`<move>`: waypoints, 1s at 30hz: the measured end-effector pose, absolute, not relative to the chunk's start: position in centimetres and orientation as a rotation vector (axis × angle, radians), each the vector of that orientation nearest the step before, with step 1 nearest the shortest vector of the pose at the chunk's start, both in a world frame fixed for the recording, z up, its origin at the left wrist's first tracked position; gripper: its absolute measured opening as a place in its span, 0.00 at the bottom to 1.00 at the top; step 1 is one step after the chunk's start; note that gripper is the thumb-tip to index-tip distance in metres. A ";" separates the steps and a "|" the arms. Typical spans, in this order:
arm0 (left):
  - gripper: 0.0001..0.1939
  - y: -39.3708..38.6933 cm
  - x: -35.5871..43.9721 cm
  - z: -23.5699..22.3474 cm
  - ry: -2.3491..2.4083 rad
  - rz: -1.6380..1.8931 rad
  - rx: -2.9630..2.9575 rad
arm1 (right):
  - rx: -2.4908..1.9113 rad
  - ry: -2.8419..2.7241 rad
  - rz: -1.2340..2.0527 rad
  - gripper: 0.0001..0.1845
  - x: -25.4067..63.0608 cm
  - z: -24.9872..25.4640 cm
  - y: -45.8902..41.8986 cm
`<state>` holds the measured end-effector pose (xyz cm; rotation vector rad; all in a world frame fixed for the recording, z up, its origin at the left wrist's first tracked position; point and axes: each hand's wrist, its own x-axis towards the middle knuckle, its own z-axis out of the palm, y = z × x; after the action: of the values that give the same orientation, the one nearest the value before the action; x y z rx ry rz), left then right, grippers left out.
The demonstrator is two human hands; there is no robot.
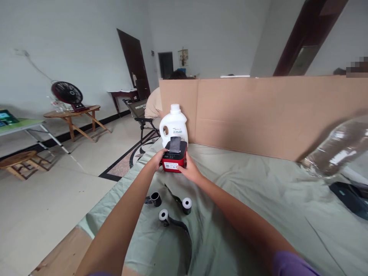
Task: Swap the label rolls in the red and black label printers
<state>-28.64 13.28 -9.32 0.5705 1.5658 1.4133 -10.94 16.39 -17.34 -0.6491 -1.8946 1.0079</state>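
Head view: both hands' grip (pixel 173 164) around red-black printer (pixel 174 156)

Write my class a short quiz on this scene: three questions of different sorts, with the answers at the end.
1. True or false: the left hand and the right hand both touch the red and black device.
2. What stands just behind it?
A) black fan
B) white jug
C) wooden stool
3. Fill in: on the green cloth, ___ small rolls show a white end.

Key: 1 true; 2 B; 3 two
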 end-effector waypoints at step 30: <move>0.37 -9.0 3.8 -14.5 0.595 0.058 2.671 | -2.517 -1.105 0.277 0.62 44.1 -9.7 10.1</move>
<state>3.76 -8.97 -14.48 2.6706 0.5953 0.0577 44.08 10.10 -9.72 -2.5175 -1.1047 0.2771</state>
